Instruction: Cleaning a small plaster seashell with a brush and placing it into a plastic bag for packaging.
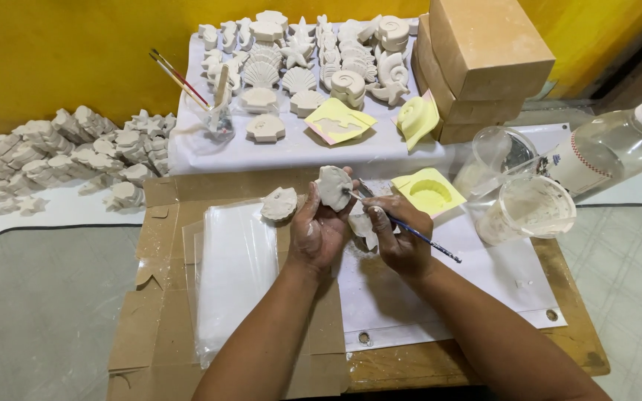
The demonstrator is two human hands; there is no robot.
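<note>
My left hand [319, 232] holds a white plaster cast [333, 186] upright above the low wooden table [574, 338]. My right hand [401, 236] grips a thin blue-handled brush [419, 235], its tip touching the cast's right edge. Another round plaster cast [279, 203] lies just left of my left hand, on clear plastic sheets [233, 271]. More white pieces [364, 226] sit partly hidden between my hands.
Yellow rubber moulds [429, 191] [340, 122] [418, 117] lie ahead. Many shell and starfish casts [300, 52] cover a white sheet; more are piled at left [61, 152]. Brown boxes [477, 59], plastic cups [530, 209], a clear bottle [609, 148] and a brush jar [215, 119] stand around.
</note>
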